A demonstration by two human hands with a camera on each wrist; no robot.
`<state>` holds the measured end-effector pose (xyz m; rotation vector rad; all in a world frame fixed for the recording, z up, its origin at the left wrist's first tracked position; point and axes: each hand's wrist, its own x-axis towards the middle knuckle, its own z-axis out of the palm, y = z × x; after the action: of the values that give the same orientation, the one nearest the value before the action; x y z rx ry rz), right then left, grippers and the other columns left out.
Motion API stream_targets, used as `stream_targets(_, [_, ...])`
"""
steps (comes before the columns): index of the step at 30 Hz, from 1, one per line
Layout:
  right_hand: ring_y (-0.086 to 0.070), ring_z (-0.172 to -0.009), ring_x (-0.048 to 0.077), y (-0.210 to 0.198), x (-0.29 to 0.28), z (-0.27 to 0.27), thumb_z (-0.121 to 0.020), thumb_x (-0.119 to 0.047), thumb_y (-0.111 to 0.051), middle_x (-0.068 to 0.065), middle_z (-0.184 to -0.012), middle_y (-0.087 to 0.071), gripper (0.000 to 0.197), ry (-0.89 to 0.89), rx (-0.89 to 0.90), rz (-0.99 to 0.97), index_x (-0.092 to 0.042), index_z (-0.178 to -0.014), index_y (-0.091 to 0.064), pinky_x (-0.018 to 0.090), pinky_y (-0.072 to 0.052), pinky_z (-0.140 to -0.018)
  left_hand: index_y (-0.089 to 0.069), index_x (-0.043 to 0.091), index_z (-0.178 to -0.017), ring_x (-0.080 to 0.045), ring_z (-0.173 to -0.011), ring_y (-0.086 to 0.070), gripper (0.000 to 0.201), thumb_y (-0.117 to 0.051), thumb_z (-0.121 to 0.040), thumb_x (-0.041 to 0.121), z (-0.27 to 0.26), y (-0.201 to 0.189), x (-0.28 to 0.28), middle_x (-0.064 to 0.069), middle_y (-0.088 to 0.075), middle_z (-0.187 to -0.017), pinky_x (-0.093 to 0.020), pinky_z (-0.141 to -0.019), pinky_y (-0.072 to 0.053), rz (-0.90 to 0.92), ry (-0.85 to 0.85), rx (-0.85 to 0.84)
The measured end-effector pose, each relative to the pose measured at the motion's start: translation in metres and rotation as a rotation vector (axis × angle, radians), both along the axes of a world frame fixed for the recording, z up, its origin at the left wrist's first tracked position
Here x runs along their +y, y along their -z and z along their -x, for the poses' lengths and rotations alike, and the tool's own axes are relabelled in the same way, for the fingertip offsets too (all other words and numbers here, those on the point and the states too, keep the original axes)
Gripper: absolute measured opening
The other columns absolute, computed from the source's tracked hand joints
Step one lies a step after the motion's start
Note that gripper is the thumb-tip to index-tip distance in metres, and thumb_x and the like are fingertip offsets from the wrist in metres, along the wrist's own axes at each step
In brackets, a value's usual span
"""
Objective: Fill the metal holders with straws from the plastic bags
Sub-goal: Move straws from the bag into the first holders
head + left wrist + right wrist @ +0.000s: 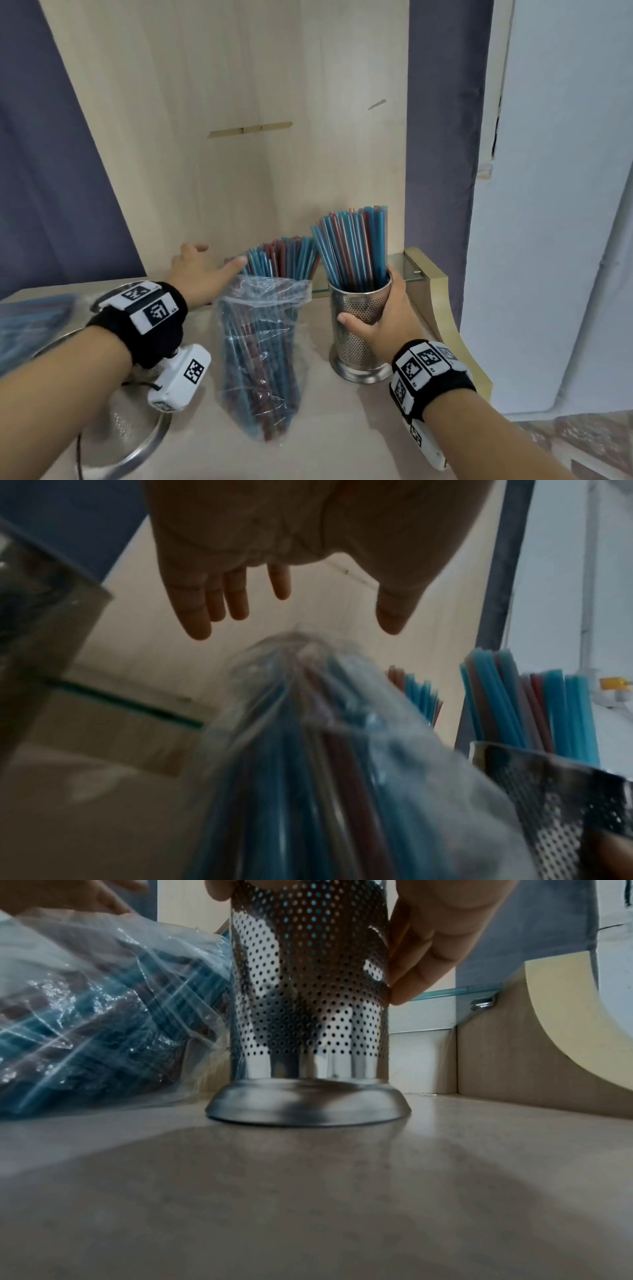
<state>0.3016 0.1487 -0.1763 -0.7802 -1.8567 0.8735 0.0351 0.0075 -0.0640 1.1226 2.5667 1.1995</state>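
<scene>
A perforated metal holder stands upright on the counter, holding blue and red straws. My right hand grips the holder's wall near its rim, thumb on the near side and fingers round the far side of the holder. To its left a clear plastic bag of straws leans with its open mouth up and straws sticking out. My left hand is open just beyond the bag's top, thumb close to the straw ends. Seen from the left wrist, the left hand holds nothing above the bag.
A second metal holder sits at the near left under my left wrist. Another bag of straws lies at the far left. A wooden alcove wall stands behind, with a glass shelf and curved wooden trim at the right.
</scene>
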Motion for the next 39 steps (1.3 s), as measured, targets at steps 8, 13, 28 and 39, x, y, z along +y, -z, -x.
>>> stream_targets(8, [-0.05,-0.122,0.007,0.0,-0.002,0.001,-0.064,-0.036,-0.091,-0.012,-0.135,-0.049,0.11,0.017,-0.007,-0.009,-0.028,-0.149,-0.022,0.028,-0.041,-0.105,0.009,0.025,-0.152,-0.035,-0.139,-0.035,0.155,-0.082,-0.034,0.068,-0.019,0.039,0.009,-0.017,-0.021,-0.159,-0.049,-0.115,-0.03,-0.076,0.066,-0.203])
stream_targets(13, [-0.051,-0.123,0.009,0.002,0.0,0.002,-0.064,-0.037,-0.091,-0.012,-0.134,-0.049,0.111,0.034,-0.017,-0.013,-0.03,-0.149,-0.02,0.031,-0.042,-0.106,0.011,0.024,-0.152,-0.036,-0.139,-0.035,0.167,-0.086,-0.023,0.068,-0.02,0.055,0.014,-0.017,-0.022,-0.159,-0.051,-0.113,-0.032,-0.062,0.007,-0.237])
stream_targets(28, [-0.05,-0.122,0.009,0.001,0.001,0.002,-0.064,-0.032,-0.092,-0.011,-0.133,-0.049,0.113,0.036,-0.018,-0.017,-0.021,-0.151,-0.02,0.027,-0.04,-0.104,-0.005,0.005,-0.152,-0.039,-0.141,-0.023,0.141,-0.054,-0.053,0.092,-0.026,0.056,-0.018,-0.021,-0.019,-0.155,-0.053,-0.112,-0.029,0.143,-0.233,0.131])
stream_targets(39, [-0.049,-0.119,0.006,-0.002,-0.002,0.003,-0.065,-0.03,-0.091,-0.017,-0.126,-0.047,0.113,0.007,-0.004,0.003,-0.024,-0.151,-0.018,0.024,-0.038,-0.102,-0.042,0.007,-0.135,-0.035,-0.129,-0.042,0.103,-0.044,-0.07,0.087,-0.054,0.017,0.054,-0.013,-0.047,-0.139,-0.053,-0.101,-0.034,0.299,-0.166,0.358])
